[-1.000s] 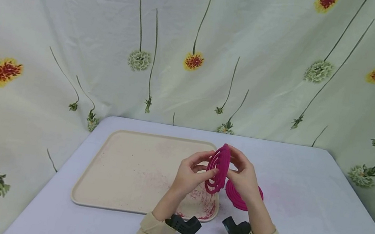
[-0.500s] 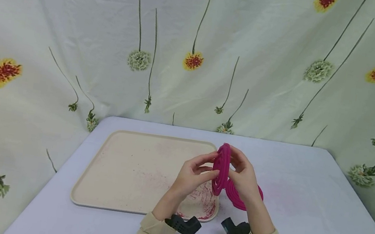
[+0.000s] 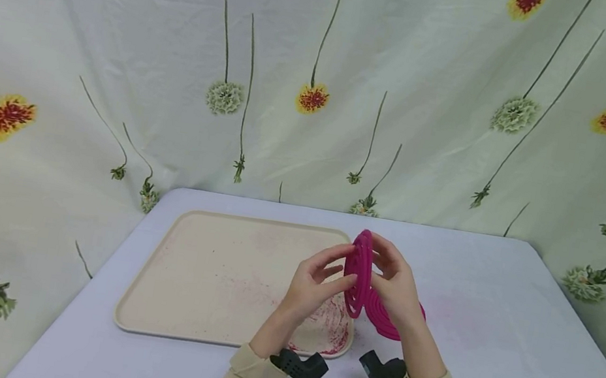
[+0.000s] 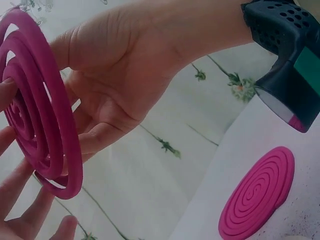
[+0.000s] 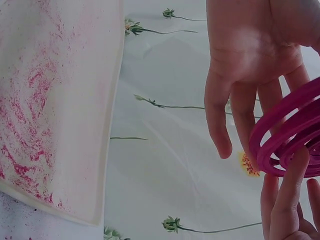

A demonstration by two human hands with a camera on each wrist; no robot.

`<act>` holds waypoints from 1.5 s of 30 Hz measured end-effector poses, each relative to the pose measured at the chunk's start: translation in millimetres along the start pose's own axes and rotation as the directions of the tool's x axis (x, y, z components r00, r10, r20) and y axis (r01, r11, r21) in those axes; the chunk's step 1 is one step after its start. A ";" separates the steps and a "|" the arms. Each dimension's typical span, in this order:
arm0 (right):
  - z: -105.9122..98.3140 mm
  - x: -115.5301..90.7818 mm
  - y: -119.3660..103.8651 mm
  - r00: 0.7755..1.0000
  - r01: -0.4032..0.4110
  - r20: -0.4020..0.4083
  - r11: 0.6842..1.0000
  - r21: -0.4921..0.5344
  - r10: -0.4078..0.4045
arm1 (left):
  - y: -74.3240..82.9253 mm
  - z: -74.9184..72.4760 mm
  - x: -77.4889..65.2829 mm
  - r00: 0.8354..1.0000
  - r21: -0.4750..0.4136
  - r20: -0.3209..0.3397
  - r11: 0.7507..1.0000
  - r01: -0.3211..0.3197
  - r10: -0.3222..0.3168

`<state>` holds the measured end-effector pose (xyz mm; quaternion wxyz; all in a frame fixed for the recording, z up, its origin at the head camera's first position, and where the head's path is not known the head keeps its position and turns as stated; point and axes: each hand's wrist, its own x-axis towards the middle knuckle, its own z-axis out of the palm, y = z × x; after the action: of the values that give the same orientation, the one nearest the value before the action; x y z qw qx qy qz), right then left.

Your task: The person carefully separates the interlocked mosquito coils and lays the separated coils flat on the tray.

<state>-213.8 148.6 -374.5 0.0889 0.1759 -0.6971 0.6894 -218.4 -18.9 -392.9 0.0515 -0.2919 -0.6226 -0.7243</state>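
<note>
Upright between my two hands is a magenta spiral mosquito coil [image 3: 358,274], seen nearly edge-on in the head view. Its turns stand a little apart in the wrist views, with gaps between the rings. My left hand [image 3: 316,284] holds the coil's left face by thumb and fingertips. From the other side, my right hand [image 3: 397,288] grips the rim. More magenta coil [image 4: 257,196] lies flat on the table just below my right hand; whether it is one coil or several stacked, I cannot tell.
A beige tray [image 3: 205,279] lies to the left, with pink crumbs and dust in its near right corner. The white-covered table [image 3: 497,352] extends to the right. A flower-printed cloth [image 3: 439,118] hangs behind. Black camera mounts sit on both wrists.
A second ago the held coil's rings were spread toward the left hand; then they drew together into a flatter disc. Now a small gap shows at its lower edge. Both hands barely moved.
</note>
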 end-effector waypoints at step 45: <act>0.1 -0.8 1.3 0.999 0.027 0.036 0.998 0.065 -0.030 | 29.9 0.8 -3.7 0.960 0.390 -0.032 0.888 -0.243 0.277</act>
<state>-213.6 148.6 -376.0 0.0800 0.2013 -0.6734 0.7069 -202.0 -25.8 -368.6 0.2309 -0.3251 -0.7043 -0.5874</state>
